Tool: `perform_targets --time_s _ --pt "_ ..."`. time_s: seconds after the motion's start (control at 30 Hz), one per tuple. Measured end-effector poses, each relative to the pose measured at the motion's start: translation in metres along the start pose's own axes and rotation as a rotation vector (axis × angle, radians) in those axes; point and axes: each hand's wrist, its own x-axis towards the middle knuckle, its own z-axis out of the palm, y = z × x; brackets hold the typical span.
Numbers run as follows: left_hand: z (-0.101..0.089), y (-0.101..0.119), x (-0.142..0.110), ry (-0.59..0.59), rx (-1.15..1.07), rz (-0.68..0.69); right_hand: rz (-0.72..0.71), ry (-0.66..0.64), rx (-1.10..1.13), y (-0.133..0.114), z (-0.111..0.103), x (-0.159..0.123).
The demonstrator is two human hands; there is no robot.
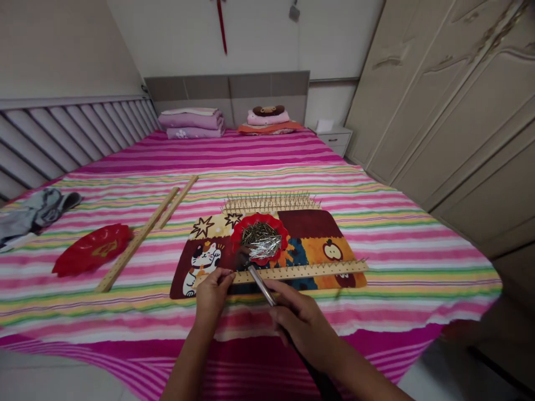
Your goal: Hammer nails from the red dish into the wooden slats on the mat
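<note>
The hammer's (262, 287) head is blurring into a dark smudge near the frame's centre, and the right hand (303, 317) is gripping and partly hiding its handle. Both forearms are running off the bottom edge. The wooden strip (309, 272) is lying across the lower centre, just beyond the right hand; the left hand's (214, 292) fingertips are touching it, whether pinching anything I cannot tell.

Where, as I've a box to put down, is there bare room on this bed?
Bare: the striped sheet between the patterned mat and the wardrobe, and between the nail-studded strips and the folded bedding. Crowded: the mat, with the red dish of nails, a wooden strip and both hands.
</note>
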Motion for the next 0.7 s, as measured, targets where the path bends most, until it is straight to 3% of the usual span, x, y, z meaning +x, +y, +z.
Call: perform_targets --time_s 0.2,0.43,0.57,0.7 --pt "0.002 -0.002 -0.002 0.005 0.030 0.027 -0.015 -0.040 -0.001 0.006 0.017 0.018" --pt "0.003 -0.002 -0.002 0.000 0.078 0.013 -0.042 -0.075 -0.075 -0.001 0.019 0.020" --pt "0.003 -0.005 -0.001 -0.009 0.050 0.005 -0.083 -0.025 -0.049 -0.003 0.007 0.000" --pt "-0.010 0.001 0.007 -0.088 -0.001 -0.039 -0.058 0.135 -0.018 0.004 -0.020 -0.027"
